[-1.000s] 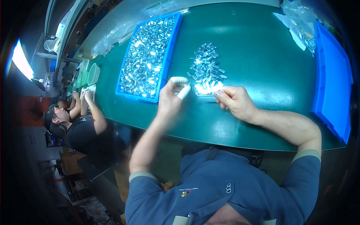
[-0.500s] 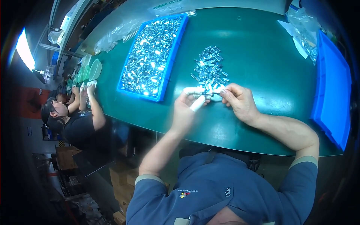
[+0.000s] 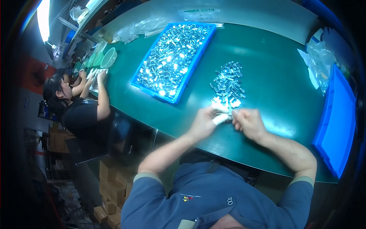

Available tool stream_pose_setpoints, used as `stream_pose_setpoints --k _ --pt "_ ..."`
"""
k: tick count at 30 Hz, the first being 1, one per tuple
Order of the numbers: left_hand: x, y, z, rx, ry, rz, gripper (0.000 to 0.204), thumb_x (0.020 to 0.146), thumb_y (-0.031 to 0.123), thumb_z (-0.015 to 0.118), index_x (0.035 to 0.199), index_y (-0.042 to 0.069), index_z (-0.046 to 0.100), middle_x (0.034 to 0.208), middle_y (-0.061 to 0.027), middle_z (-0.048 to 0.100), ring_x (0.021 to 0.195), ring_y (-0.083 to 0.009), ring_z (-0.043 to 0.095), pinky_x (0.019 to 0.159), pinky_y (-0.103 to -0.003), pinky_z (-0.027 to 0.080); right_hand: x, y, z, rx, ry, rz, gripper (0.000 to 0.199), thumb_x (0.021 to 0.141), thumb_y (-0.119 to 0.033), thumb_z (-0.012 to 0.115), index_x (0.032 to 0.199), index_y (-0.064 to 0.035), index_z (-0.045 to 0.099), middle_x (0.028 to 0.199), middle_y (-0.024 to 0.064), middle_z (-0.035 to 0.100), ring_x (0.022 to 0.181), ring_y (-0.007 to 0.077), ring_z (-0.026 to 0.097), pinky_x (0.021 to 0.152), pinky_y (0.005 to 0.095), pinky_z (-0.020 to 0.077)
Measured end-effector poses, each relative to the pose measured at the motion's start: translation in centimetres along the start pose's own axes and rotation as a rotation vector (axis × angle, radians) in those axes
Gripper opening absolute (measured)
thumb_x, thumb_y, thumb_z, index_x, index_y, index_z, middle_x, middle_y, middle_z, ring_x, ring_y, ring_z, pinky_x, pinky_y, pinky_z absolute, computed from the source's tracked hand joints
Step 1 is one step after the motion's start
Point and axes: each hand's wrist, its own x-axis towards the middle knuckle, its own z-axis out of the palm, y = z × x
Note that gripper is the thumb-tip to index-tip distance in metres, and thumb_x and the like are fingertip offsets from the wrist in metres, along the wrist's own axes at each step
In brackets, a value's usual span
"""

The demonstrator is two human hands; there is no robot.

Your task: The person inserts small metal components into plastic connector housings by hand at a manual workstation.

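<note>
The small shiny metal part sits pinched between your two hands, just above the green worktop; it looks light, stiff and slick, so take it by its ends rather than its smooth sides. Your left hand grips it, one white-covered fingertip under it, while your right hand closes on its other end. Just beyond your fingers lies the loose heap of parts, with the blue tray beyond-left.
</note>
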Motion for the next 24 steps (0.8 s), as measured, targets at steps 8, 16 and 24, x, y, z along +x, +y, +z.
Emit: stream_pose_setpoints --k 8,16,24 --pt "0.6 1.3 -0.6 0.129 0.010 0.043 0.021 0.095 0.003 0.069 0.116 -0.001 0.066 0.108 -0.0094 0.073 0.099 -0.0148 0.069 0.090 -0.031 0.056 0.2 0.2 0.1 0.089 0.087 -0.120 0.043 0.107 -0.034 0.054 0.079 -0.0027 0.067 0.065 0.0013 0.062 0.057 0.0064 0.054 0.052 0.0232 0.0428" --pt "8.5 9.8 -12.7 1.056 0.546 0.397 0.014 0.093 0.009 0.072 0.105 0.003 0.070 0.092 -0.0070 0.074 0.088 -0.0136 0.071 0.078 -0.030 0.056 0.4 0.0 -0.4 0.131 0.133 -0.090 0.039 0.106 -0.030 0.055 0.081 -0.0027 0.066 0.066 0.0010 0.063 0.059 0.0062 0.055 0.054 0.0234 0.0428" --pt "9.9 8.1 -10.9 1.350 0.228 0.568 0.026 0.084 0.008 0.078 0.110 0.006 0.072 0.103 -0.0129 0.072 0.100 -0.0320 0.068 0.090 -0.039 0.052 0.6 -0.3 -0.3 0.134 0.123 -0.097 0.037 0.105 -0.031 0.059 0.080 -0.0042 0.067 0.063 0.0001 0.062 0.056 0.0048 0.053 0.051 0.0229 0.0405"
